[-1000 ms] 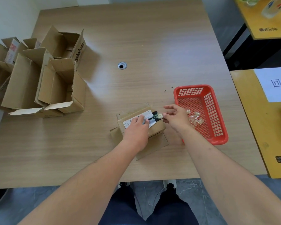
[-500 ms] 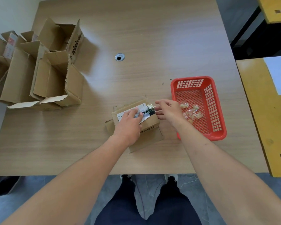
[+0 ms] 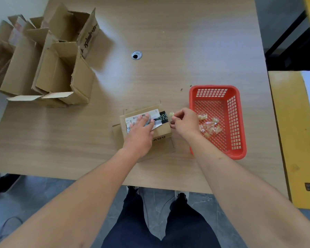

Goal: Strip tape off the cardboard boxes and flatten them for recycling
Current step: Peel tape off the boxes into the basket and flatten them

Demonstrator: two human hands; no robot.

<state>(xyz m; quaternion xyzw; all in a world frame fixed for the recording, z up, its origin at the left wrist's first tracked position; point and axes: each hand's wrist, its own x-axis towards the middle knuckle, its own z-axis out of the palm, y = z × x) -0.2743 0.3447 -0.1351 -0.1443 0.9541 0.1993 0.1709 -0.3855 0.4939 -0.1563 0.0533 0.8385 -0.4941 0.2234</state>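
Inside red basket, crumpled tape scraps lie loose.

A brown cardboard box bears a white barcode label and black strip; the latticed basket is red, the table pale woodgrain.

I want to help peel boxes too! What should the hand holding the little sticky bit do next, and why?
Probably carry it right and drop it into the red basket. The right hand pinches a crumpled tape piece that looks already off the small box, and other tape scraps lie in that basket beside it. The left hand presses flat on the box's label.
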